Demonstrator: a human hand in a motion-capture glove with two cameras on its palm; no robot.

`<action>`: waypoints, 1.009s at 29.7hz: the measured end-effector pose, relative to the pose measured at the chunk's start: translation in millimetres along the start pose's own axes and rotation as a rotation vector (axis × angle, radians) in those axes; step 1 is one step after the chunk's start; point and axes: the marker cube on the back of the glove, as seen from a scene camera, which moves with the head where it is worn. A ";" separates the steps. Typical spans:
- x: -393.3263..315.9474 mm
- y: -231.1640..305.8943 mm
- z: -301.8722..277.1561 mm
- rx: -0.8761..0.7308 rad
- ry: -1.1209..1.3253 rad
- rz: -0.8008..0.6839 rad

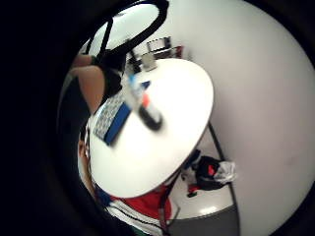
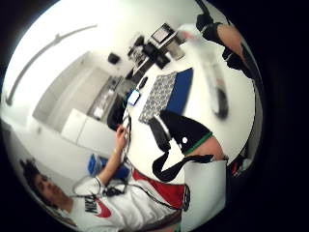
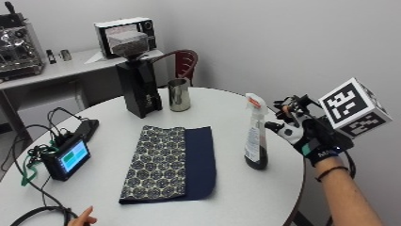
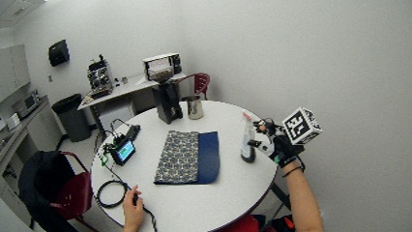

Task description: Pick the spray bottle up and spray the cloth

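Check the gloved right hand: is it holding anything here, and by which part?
Nothing is held. The right hand hovers beside the spray bottle, which stands on the table, apart from it.

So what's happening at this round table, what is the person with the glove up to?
A person sits at a white round table and reaches their gloved right hand toward a spray bottle standing upright near the table's edge. The hand is right beside the bottle, fingers relaxed, with no grip on it yet. A folded cloth, patterned with a plain blue strip, lies flat in the middle of the table, apart from the bottle. The bare hand rests at the table's near edge by some cables.
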 end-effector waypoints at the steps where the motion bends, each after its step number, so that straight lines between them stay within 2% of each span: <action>1: 11.5 -6.4 3.0 -0.006 -0.058 0.042; 6: 63.1 -18.5 29.3 -0.046 -0.275 0.161; 10: 92.6 -9.1 47.1 -0.061 -0.309 0.175; 15: 100.3 -9.4 60.1 -0.004 -0.450 0.196; 20: 99.4 -9.7 53.7 0.031 -0.408 0.171; 24: 79.3 -25.4 26.3 -0.007 -0.367 0.123; 30: -3.8 -64.5 -6.4 -0.124 -0.261 0.067</action>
